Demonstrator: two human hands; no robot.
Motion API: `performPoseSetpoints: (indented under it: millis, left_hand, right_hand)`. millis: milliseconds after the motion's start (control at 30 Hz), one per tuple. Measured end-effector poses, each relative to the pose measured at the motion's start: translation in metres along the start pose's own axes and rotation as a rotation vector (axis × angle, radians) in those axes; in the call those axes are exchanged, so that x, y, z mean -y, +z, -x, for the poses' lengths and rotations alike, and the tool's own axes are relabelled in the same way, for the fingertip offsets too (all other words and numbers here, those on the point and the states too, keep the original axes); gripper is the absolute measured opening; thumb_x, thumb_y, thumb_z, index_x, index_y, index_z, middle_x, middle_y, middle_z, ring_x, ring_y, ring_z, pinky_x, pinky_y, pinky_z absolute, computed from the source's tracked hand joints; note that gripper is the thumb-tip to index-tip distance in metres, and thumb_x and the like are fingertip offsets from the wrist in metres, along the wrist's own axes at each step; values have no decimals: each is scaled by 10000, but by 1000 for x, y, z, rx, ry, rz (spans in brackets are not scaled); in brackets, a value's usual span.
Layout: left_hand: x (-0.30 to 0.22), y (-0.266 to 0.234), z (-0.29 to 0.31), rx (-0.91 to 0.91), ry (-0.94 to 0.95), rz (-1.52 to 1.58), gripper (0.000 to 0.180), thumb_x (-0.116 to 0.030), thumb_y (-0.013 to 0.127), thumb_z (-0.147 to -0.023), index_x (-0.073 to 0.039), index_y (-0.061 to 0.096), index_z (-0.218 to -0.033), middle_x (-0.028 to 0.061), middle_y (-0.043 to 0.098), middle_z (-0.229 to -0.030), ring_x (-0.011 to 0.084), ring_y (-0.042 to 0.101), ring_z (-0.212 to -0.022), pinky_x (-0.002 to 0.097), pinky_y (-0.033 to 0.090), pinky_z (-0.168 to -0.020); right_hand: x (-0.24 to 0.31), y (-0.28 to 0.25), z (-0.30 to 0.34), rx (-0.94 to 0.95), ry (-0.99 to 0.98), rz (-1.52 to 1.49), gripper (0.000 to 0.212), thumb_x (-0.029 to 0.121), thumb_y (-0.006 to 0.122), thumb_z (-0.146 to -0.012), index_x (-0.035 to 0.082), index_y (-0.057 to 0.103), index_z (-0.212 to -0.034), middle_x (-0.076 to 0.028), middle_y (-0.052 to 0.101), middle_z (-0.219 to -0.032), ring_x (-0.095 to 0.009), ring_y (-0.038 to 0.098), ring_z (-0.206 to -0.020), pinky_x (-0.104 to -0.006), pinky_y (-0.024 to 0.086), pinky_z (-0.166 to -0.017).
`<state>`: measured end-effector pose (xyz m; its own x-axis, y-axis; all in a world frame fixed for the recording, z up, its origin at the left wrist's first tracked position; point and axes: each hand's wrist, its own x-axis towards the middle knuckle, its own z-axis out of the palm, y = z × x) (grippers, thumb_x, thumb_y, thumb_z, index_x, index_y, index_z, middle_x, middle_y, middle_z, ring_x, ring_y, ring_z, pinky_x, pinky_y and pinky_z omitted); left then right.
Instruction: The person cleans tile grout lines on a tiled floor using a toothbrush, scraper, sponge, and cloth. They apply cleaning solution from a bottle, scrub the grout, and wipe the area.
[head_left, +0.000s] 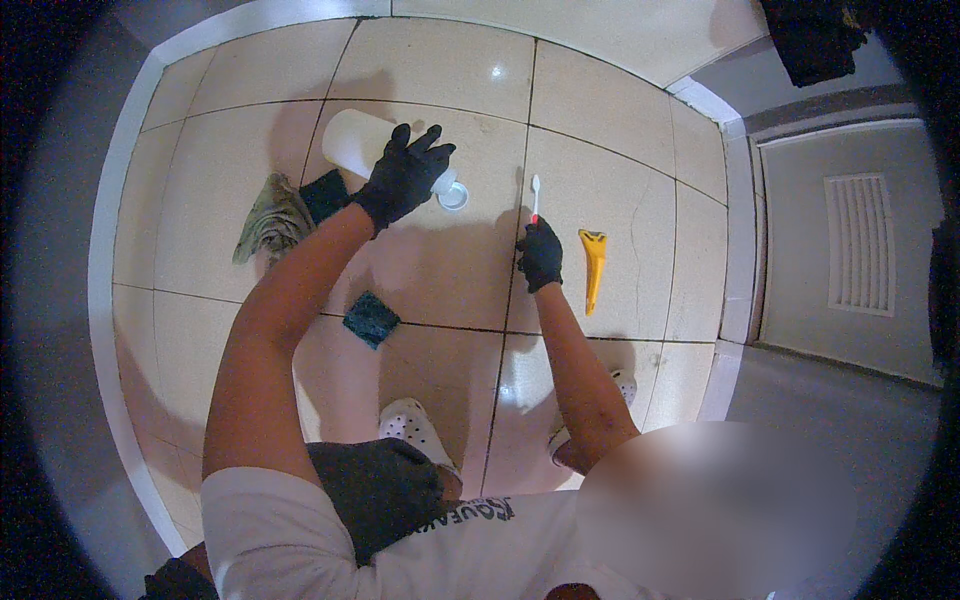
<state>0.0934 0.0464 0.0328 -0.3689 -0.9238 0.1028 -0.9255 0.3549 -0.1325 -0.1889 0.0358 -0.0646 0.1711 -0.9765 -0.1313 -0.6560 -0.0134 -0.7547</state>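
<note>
A black glove covers my left hand (408, 172), which lies across a white plastic bottle (352, 138) with its fingers spread around the body. The bottle is tilted, its base toward the upper left and its neck toward the lower right. Right by the neck is a small round white cap (453, 196); I cannot tell whether it is attached. My right hand (541, 255), also in a black glove, is closed around the red handle of a toothbrush (536, 190). The white bristle head points away from me, above the floor tiles.
A yellow scraper (594, 270) lies right of my right hand. Left of the bottle are a greenish-grey cloth (275, 220) and a dark scouring pad (325, 196). Another green scouring pad (371, 319) lies closer to me. A white vented door (845, 230) stands at the right.
</note>
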Motion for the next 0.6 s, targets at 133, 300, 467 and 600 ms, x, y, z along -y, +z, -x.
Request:
performPoseSetpoints:
  millis: [133,300,467,600]
  left_hand:
    - [-2,4,1,-94,26,-72,384,-221,638,-681,-144,595,-1055,-5,502,-1267,203,385,-1246,508,267,-960]
    - [1,4,9,-94,16,-87,304,-188,583,-729,-158,606,-1031,0,509,-1264,202,382,-1252,516,255,-972]
    - [-9,15,-6,-98,54,-111,254,-176,525,-770,-167,614,-1008,-1,513,-1259,208,375,-1260,514,254,-985]
    - [-6,22,3,-89,22,-134,248,-173,519,-774,-169,617,-1002,0,516,-1255,211,381,-1255,518,258,-984]
  right_hand:
    - [-2,5,0,-37,117,-105,344,211,412,-876,7,530,-1127,-210,617,-921,-337,614,-782,-402,490,-704]
    - [29,4,11,-27,128,-210,355,218,458,-863,50,532,-1167,-95,582,-737,-199,545,-567,-312,434,-502]
    - [-55,20,-10,-195,-279,110,349,222,469,-865,56,543,-1164,-55,577,-649,-138,543,-496,-278,422,-414]
    - [-47,27,-10,-279,-512,231,340,207,463,-876,58,535,-1172,-58,578,-652,-136,525,-462,-277,408,-390]
